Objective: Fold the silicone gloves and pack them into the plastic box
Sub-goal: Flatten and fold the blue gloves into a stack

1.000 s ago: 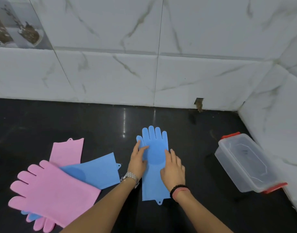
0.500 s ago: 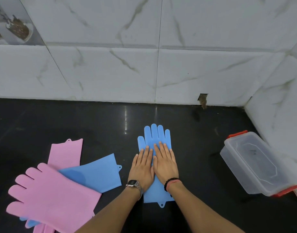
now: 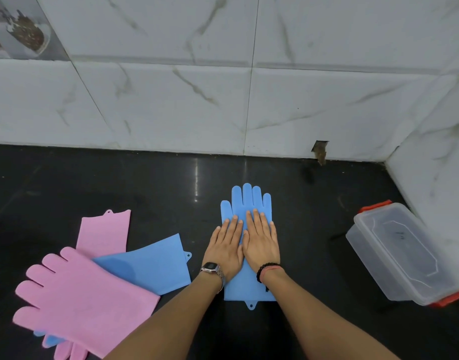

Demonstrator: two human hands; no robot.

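Hands first: the left hand (image 3: pixel 226 252) and the right hand (image 3: pixel 262 244) both lie flat, palms down, side by side on a blue silicone glove (image 3: pixel 249 203) spread out on the glossy black worktop (image 3: pixel 119 183). Fingers (image 3: pixel 255 219) on both are straight and close together, gripping nothing, just pressing on the glove's palm area. The glove's own finger section sticks out past the fingertips toward the wall, and its cuff end with a little hanging tab pokes out below the wrists, nearer the person. The inner edges of the two hands touch, or nearly so. There's a metal wristwatch (image 3: pixel 212 267) on the left wrist and a black bead bracelet with a red band (image 3: pixel 267 270) on the right.

Off to the left, well apart from the hands, sits a loose pile: a pink silicone glove (image 3: pixel 75 302) on top with its fingers pointing left, a second blue silicone glove (image 3: pixel 155 266) partly under it with the cuff pointing toward the hands, and another pink silicone glove (image 3: pixel 103 232) underneath, cuff toward the wall.

To the right, near the corner where the white marble-look tiled wall (image 3: pixel 223 100) turns, is a clear rectangular plastic box with red clips (image 3: pixel 394 255). It looks tilted, lid on, and it's well apart from the flattened glove.
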